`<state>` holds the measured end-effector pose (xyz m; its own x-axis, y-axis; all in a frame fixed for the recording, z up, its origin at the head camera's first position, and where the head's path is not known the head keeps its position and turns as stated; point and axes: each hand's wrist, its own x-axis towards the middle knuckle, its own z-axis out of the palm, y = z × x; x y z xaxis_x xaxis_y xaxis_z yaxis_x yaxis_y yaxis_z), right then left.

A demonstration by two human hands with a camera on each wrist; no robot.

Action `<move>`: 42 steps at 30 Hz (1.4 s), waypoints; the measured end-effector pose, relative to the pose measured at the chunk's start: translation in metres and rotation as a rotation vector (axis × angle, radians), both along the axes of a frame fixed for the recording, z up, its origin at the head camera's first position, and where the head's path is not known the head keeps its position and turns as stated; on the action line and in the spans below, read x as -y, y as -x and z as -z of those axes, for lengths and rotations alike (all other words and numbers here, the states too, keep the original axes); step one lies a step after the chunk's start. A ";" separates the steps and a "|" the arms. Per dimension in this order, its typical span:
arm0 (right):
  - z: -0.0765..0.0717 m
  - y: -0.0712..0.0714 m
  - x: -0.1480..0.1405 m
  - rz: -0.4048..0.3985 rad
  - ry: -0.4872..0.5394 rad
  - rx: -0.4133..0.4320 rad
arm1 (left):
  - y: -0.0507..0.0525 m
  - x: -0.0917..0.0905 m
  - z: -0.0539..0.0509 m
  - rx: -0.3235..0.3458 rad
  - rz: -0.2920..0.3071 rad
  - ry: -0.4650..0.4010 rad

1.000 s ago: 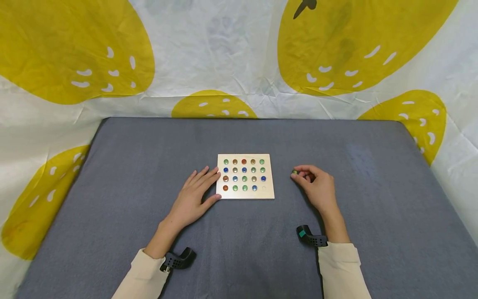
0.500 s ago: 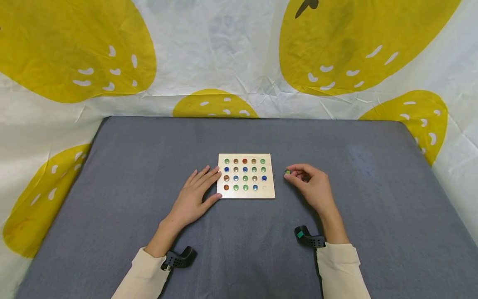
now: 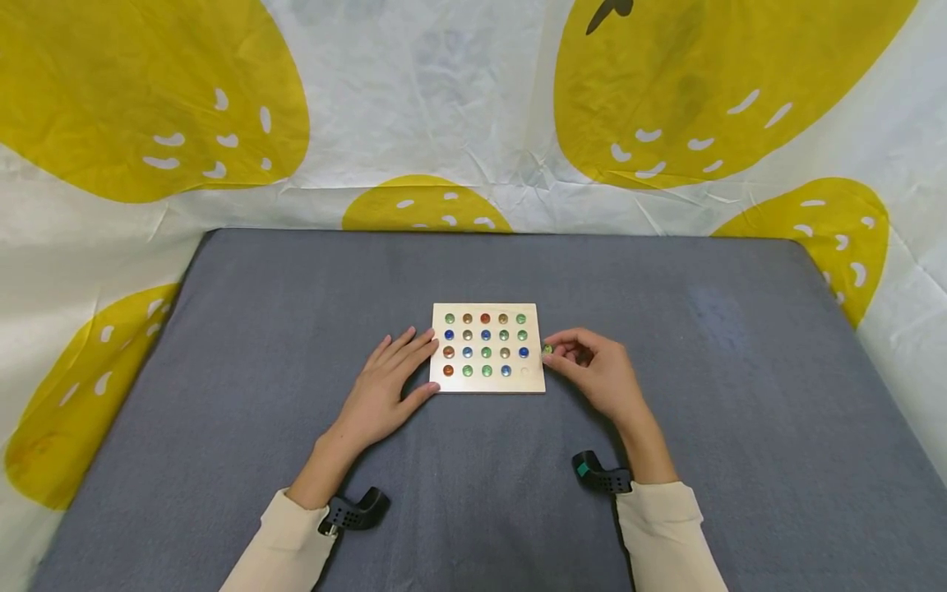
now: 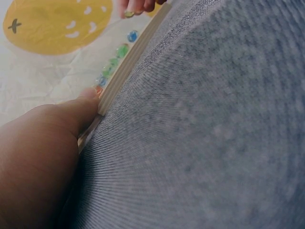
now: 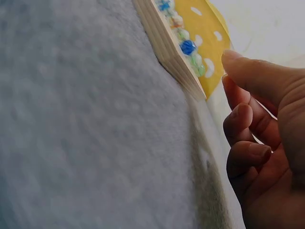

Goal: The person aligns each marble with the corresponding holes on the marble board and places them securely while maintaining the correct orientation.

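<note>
A pale wooden board [image 3: 488,385] lies mid-table, with rows of coloured glass marbles seated in its hollows. The hollow [image 3: 524,371] at its near right corner holds no marble. My left hand [image 3: 385,399] lies flat with fingers spread, its fingertips and thumb touching the board's left edge; the thumb [image 4: 81,109] shows there in the left wrist view. Between thumb and forefinger my right hand [image 3: 602,374] pinches a yellow-green marble [image 3: 547,349] at the board's right edge. In the right wrist view the pinched marble is hidden behind the thumb [image 5: 257,74], and the other fingers curl inward.
A grey cloth [image 3: 473,493] covers the table. Behind it hangs a white curtain [image 3: 444,90] printed with yellow fruit shapes. Black wrist cameras sit on both wrists, the left camera [image 3: 358,510] and the right camera [image 3: 601,473].
My right hand has moved left with the yellow-green marble, from well right of the board to its right edge. The left hand has stayed in place on the board.
</note>
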<state>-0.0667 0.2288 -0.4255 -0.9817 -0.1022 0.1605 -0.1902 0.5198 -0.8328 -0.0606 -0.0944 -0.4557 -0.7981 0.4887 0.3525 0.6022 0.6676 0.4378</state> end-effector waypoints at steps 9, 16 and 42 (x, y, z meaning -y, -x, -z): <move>0.004 -0.002 0.007 -0.093 0.015 0.044 | -0.001 0.000 0.000 0.008 -0.004 0.001; 0.006 -0.002 0.007 -0.121 -0.002 0.048 | -0.001 -0.001 0.001 0.002 -0.001 0.003; 0.009 -0.002 0.009 -0.184 -0.027 0.048 | -0.001 -0.001 0.002 -0.003 -0.002 0.005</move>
